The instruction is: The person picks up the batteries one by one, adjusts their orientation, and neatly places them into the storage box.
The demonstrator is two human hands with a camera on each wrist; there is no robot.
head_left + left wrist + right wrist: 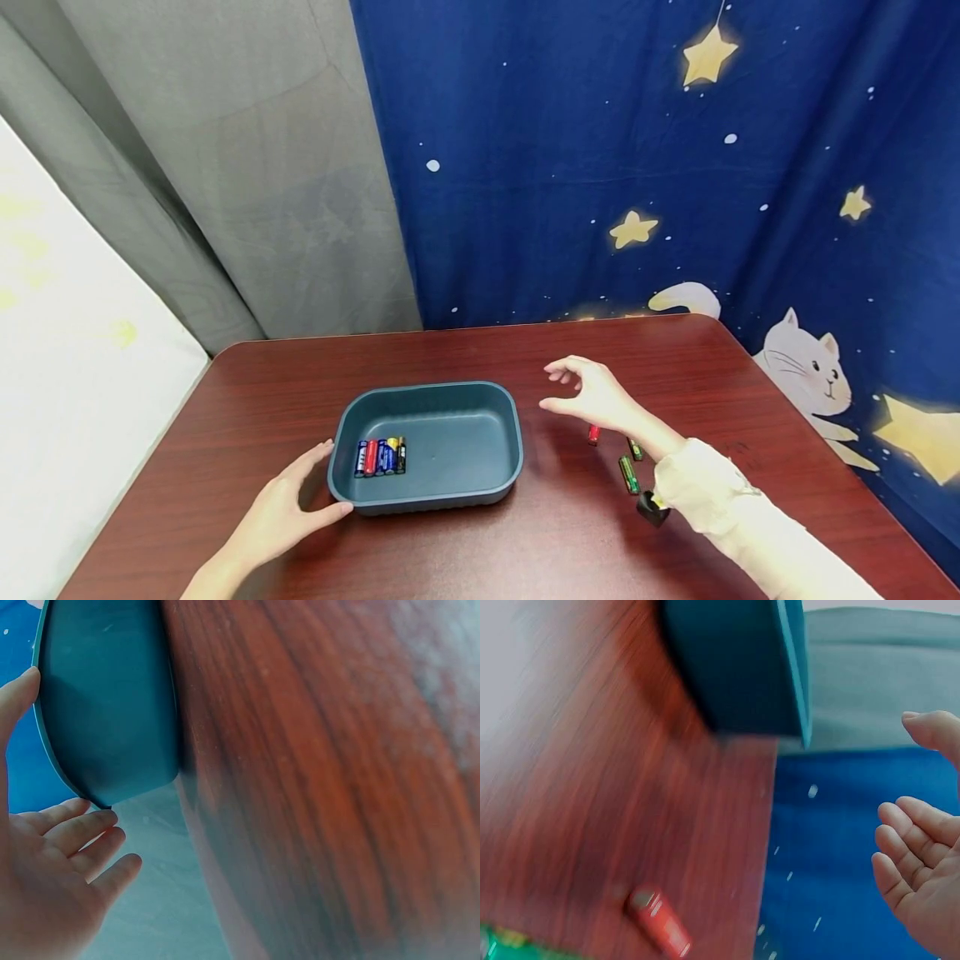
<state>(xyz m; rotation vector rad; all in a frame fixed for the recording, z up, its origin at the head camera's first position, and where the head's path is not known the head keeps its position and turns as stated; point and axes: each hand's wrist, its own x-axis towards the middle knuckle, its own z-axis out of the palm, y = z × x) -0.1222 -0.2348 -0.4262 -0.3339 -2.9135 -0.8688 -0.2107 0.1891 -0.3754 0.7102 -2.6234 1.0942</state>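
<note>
A dark teal plastic tray (pixel 465 450) stands on the table, with several batteries (pixel 380 457) lined up side by side at its left end. My left hand (pixel 281 504) spreads thumb and fingers at the tray's left end, fingertips right at the rim. In the left wrist view the thumb (pixel 22 694) and fingers frame the tray wall (pixel 112 712). My right hand (pixel 592 396) hovers right of the tray with fingers parted and nothing between them. Below it lies a red battery (pixel 594 434), also visible as a red battery (pixel 658 922) in the right wrist view.
Two green batteries, one nearer (pixel 628 475) and one farther (pixel 636 449), lie under the right forearm. A small black object (pixel 652 508) with a yellow part sits beside the sleeve (pixel 705 492). The brown table (pixel 495 550) ends at curtains behind.
</note>
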